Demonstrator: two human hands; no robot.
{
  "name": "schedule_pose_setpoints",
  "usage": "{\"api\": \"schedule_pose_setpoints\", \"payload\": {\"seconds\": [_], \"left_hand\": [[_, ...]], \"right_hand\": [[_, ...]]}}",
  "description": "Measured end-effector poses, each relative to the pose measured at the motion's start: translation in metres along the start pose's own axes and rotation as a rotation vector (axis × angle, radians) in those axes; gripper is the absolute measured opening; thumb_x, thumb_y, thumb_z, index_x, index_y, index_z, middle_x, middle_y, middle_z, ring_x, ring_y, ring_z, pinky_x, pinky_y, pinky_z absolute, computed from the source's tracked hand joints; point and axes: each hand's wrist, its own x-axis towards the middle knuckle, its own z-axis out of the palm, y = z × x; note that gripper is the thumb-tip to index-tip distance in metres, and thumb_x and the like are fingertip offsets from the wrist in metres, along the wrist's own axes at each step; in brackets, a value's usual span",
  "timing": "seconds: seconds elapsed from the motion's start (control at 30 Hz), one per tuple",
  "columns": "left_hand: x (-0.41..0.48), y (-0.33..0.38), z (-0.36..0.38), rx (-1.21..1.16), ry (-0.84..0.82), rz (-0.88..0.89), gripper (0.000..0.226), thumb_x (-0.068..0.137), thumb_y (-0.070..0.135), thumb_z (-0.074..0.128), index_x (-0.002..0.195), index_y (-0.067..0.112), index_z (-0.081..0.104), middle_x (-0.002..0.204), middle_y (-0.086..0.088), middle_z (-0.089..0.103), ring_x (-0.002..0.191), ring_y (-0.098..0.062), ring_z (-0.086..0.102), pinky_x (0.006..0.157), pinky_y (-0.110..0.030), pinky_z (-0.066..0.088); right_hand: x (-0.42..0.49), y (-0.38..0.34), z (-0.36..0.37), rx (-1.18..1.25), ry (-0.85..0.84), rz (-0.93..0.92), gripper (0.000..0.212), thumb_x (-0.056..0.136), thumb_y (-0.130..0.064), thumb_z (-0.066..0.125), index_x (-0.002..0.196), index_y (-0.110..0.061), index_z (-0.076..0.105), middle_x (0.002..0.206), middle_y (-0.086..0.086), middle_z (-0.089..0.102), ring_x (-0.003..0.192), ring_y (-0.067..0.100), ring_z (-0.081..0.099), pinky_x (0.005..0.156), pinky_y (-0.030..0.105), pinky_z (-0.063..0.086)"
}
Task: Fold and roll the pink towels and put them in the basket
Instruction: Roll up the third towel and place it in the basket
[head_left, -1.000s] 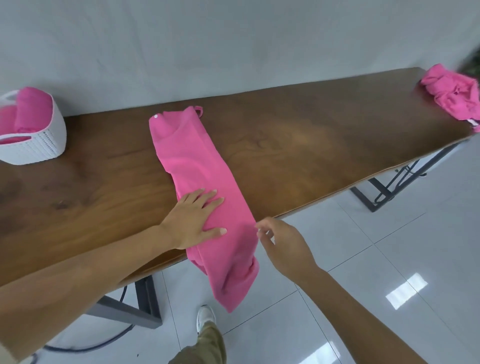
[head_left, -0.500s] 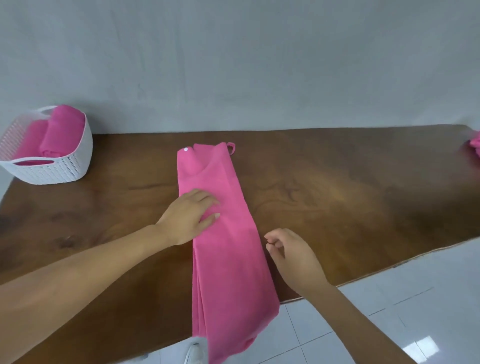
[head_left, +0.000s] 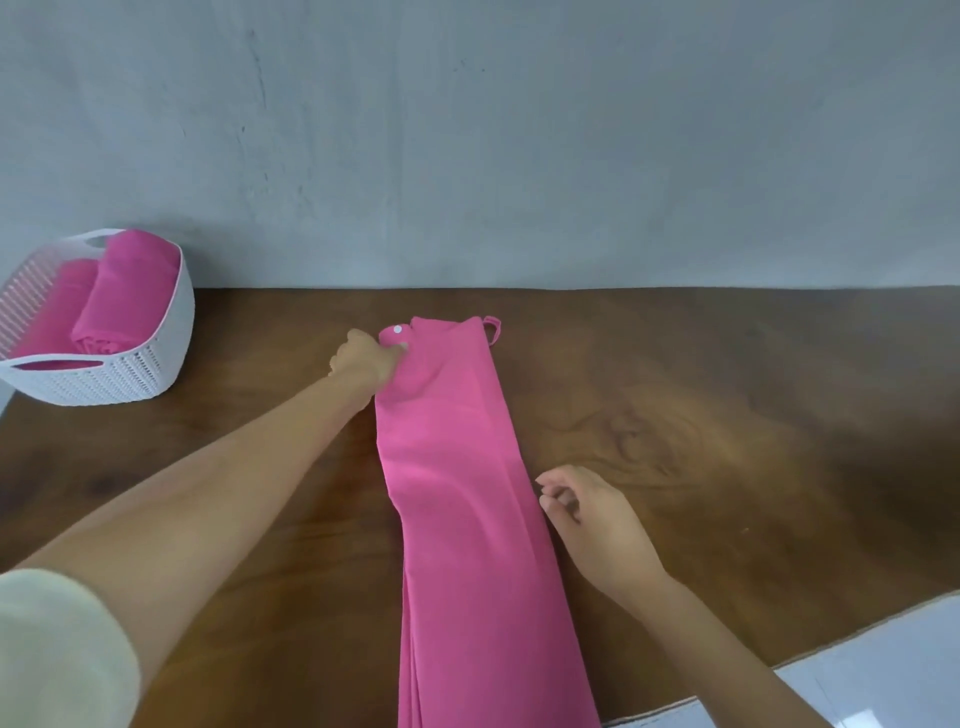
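A pink towel (head_left: 457, 493), folded into a long narrow strip, lies across the brown table (head_left: 727, 415) from its far side to the near edge and hangs over that edge. My left hand (head_left: 363, 364) reaches to the strip's far left corner, fingers curled on the cloth beside a small white dot. My right hand (head_left: 592, 519) hovers just right of the strip's middle, fingers loosely curled, holding nothing. A white woven basket (head_left: 171, 322) stands at the far left with two rolled pink towels (head_left: 124, 291) inside.
A grey wall runs along the table's far edge. White floor tiles (head_left: 883, 665) show past the near right corner of the table. A small loop (head_left: 493, 330) sticks out at the towel's far right corner.
My left hand slid from the strip's middle up to its far left corner and curled on it. My right hand stayed beside the right edge. The view tilted toward the wall.
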Motion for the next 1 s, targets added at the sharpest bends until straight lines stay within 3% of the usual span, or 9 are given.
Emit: {"api": "schedule_pose_setpoints", "payload": {"seconds": [0.1, 0.27, 0.4, 0.53, 0.63, 0.73, 0.8, 0.9, 1.0], "left_hand": [[0.017, 0.005, 0.005, -0.128, -0.036, -0.101, 0.055, 0.087, 0.046, 0.069, 0.119, 0.002, 0.059, 0.118, -0.017, 0.066, 0.110, -0.037, 0.063, 0.094, -0.045, 0.054], [0.020, 0.014, 0.011, -0.009, -0.022, -0.096, 0.047, 0.086, 0.047, 0.066, 0.114, 0.010, 0.062, 0.120, -0.012, 0.064, 0.113, -0.036, 0.061, 0.099, -0.048, 0.052], [-0.007, 0.025, 0.013, 0.103, 0.086, 0.171, 0.023, 0.092, 0.038, 0.063, 0.096, 0.018, 0.052, 0.104, -0.006, 0.062, 0.097, -0.031, 0.060, 0.091, -0.045, 0.047], [-0.046, 0.024, 0.021, -0.022, -0.011, 0.512, 0.022, 0.095, 0.024, 0.065, 0.083, 0.022, 0.047, 0.079, 0.002, 0.060, 0.071, -0.021, 0.056, 0.064, -0.039, 0.045], [-0.064, 0.017, 0.031, -0.048, -0.089, 0.659, 0.021, 0.091, 0.013, 0.070, 0.085, 0.024, 0.053, 0.079, 0.009, 0.063, 0.071, -0.010, 0.060, 0.062, -0.032, 0.047], [-0.072, 0.013, 0.036, -0.093, -0.212, 0.724, 0.020, 0.090, 0.006, 0.069, 0.092, 0.023, 0.059, 0.087, 0.012, 0.066, 0.081, -0.005, 0.063, 0.072, -0.027, 0.053], [-0.072, 0.013, 0.032, -0.120, -0.233, 0.754, 0.020, 0.090, 0.003, 0.069, 0.095, 0.020, 0.061, 0.088, 0.012, 0.066, 0.084, -0.004, 0.063, 0.073, -0.020, 0.050], [-0.069, 0.014, 0.023, -0.189, -0.270, 0.746, 0.019, 0.090, 0.002, 0.069, 0.095, 0.019, 0.061, 0.082, 0.012, 0.063, 0.079, -0.007, 0.062, 0.073, -0.022, 0.049], [-0.065, 0.014, 0.014, -0.268, -0.367, 0.713, 0.015, 0.092, 0.008, 0.072, 0.102, 0.017, 0.067, 0.079, 0.008, 0.067, 0.076, -0.007, 0.063, 0.077, -0.022, 0.049]], "right_hand": [[0.022, -0.004, -0.006, 0.005, 0.006, -0.009, 0.020, 0.100, -0.025, 0.055, 0.117, -0.032, 0.063, 0.104, -0.021, 0.061, 0.096, -0.003, 0.058, 0.084, 0.023, 0.053], [0.064, -0.010, -0.014, -0.019, -0.020, -0.036, 0.022, 0.101, -0.027, 0.053, 0.120, -0.031, 0.063, 0.107, -0.019, 0.062, 0.098, -0.002, 0.059, 0.086, 0.025, 0.054], [0.102, -0.016, -0.021, -0.045, -0.042, -0.057, 0.021, 0.101, -0.027, 0.054, 0.120, -0.029, 0.063, 0.106, -0.018, 0.063, 0.096, -0.002, 0.059, 0.086, 0.026, 0.054], [0.148, -0.023, -0.028, -0.080, -0.043, -0.117, 0.020, 0.100, -0.023, 0.058, 0.118, -0.030, 0.064, 0.104, -0.017, 0.064, 0.095, -0.002, 0.060, 0.086, 0.026, 0.054], [0.184, -0.034, -0.029, -0.123, -0.045, -0.175, 0.026, 0.099, -0.020, 0.059, 0.124, -0.030, 0.060, 0.111, -0.014, 0.064, 0.095, 0.000, 0.061, 0.088, 0.029, 0.055], [0.215, -0.046, -0.027, -0.206, -0.106, -0.251, 0.048, 0.099, -0.010, 0.056, 0.140, -0.033, 0.046, 0.131, -0.007, 0.053, 0.100, 0.007, 0.060, 0.087, 0.034, 0.055], [0.234, -0.055, -0.026, -0.307, -0.204, -0.303, 0.063, 0.096, 0.000, 0.053, 0.147, -0.034, 0.040, 0.142, -0.004, 0.042, 0.113, 0.011, 0.055, 0.090, 0.037, 0.055], [0.256, -0.067, -0.023, -0.538, -0.344, -0.374, 0.080, 0.083, 0.011, 0.050, 0.150, -0.032, 0.040, 0.157, -0.001, 0.027, 0.136, 0.020, 0.038, 0.099, 0.043, 0.051], [0.270, -0.075, -0.024, -0.676, -0.417, -0.359, 0.078, 0.081, 0.011, 0.053, 0.148, -0.029, 0.045, 0.165, 0.000, 0.013, 0.146, 0.023, 0.023, 0.105, 0.045, 0.045]]}}
